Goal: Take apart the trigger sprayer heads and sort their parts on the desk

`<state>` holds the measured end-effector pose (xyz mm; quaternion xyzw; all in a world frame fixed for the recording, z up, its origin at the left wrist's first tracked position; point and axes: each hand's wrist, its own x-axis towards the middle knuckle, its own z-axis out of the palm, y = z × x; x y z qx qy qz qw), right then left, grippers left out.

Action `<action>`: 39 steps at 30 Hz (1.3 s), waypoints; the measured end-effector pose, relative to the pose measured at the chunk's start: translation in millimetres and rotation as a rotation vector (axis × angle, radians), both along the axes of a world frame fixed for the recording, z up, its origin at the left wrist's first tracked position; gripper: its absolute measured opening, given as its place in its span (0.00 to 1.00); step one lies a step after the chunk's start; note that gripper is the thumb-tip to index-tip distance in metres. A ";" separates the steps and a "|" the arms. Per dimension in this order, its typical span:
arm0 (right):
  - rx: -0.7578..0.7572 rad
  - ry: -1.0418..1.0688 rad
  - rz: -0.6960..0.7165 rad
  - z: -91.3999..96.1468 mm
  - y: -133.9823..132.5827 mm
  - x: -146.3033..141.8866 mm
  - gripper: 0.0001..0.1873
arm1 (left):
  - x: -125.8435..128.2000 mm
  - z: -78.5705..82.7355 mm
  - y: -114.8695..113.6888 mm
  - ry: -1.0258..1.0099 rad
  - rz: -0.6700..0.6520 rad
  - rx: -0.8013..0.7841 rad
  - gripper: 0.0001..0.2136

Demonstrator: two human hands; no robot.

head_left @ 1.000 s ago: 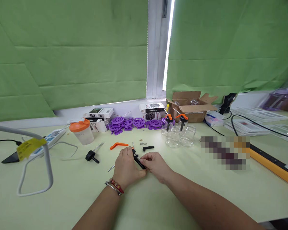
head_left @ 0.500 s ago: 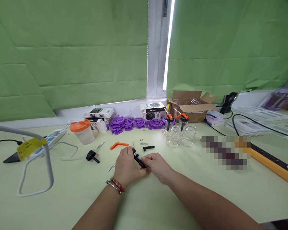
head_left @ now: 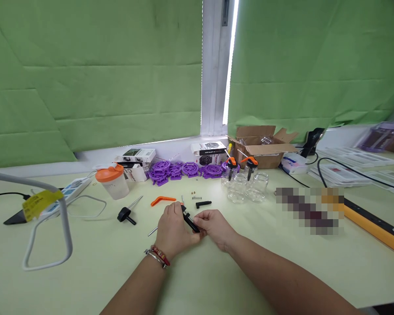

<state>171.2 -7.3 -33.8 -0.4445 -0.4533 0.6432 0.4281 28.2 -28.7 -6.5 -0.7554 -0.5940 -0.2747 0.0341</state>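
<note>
My left hand (head_left: 172, 229) and my right hand (head_left: 215, 227) meet at the middle of the pale table, both closed on a small black elongated part (head_left: 189, 220) held between them. The part tilts up and to the left, its lower end hidden by my fingers. Just beyond my hands lie an orange lever (head_left: 162, 200), a short black piece (head_left: 203, 204), a tiny spring (head_left: 196, 198) and a thin metal pin (head_left: 152, 230). A black knob on a metal rod (head_left: 127, 212) rests to the left.
Clear glass jars (head_left: 246, 186) with orange-topped pumps, purple plastic wheels (head_left: 184, 169), small boxes, an orange-lidded cup (head_left: 113, 180) and a cardboard box (head_left: 261, 144) line the back. A power strip (head_left: 65, 191) and white cable lie left; a yellow-black bar (head_left: 374, 225) runs along the right.
</note>
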 end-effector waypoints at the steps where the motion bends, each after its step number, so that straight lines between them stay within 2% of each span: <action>1: 0.043 -0.048 -0.022 1.2 5.3 3.0 0.16 | -0.2 0.3 0.0 0.013 0.004 -0.022 0.32; 5: 0.278 -0.415 -0.179 7.7 45.4 21.1 0.13 | -1.6 -0.8 0.9 0.043 0.026 -0.127 0.31; 7: 0.405 -0.714 -0.168 9.2 70.5 28.7 0.12 | -2.6 -3.0 2.1 0.038 0.035 -0.160 0.30; 9: 0.435 -0.807 -0.159 8.3 93.1 32.1 0.08 | -3.1 -5.4 3.1 0.032 0.037 -0.180 0.28; 14: 0.472 -0.898 -0.084 -1.0 124.8 27.0 0.06 | -2.0 -8.9 3.0 0.050 0.035 -0.198 0.28; 22: 0.525 -0.847 0.061 -8.7 131.0 29.8 0.05 | -0.3 -9.5 3.8 0.089 0.020 -0.203 0.33; 24: 0.528 -0.830 0.070 -6.4 130.5 32.2 0.06 | -0.4 -8.6 3.8 0.082 0.019 -0.204 0.34; 27: 0.551 -0.812 0.010 1.8 122.2 32.5 0.10 | -0.6 -7.3 3.2 0.072 0.020 -0.204 0.35; 30: 0.576 -0.785 -0.026 10.6 96.3 26.6 0.13 | -0.5 -7.1 2.8 0.070 0.033 -0.213 0.35; 33: 0.561 -0.791 0.192 12.7 56.0 15.5 0.14 | 0.1 -8.8 3.3 0.061 0.053 -0.266 0.39; 35: 0.500 -0.856 0.336 10.4 30.8 7.3 0.15 | -0.2 -10.1 4.0 0.044 0.068 -0.308 0.40; 39: 0.471 -1.021 0.283 5.2 5.3 -3.0 0.06 | -7.6 -10.2 6.0 -0.023 0.035 -0.364 0.34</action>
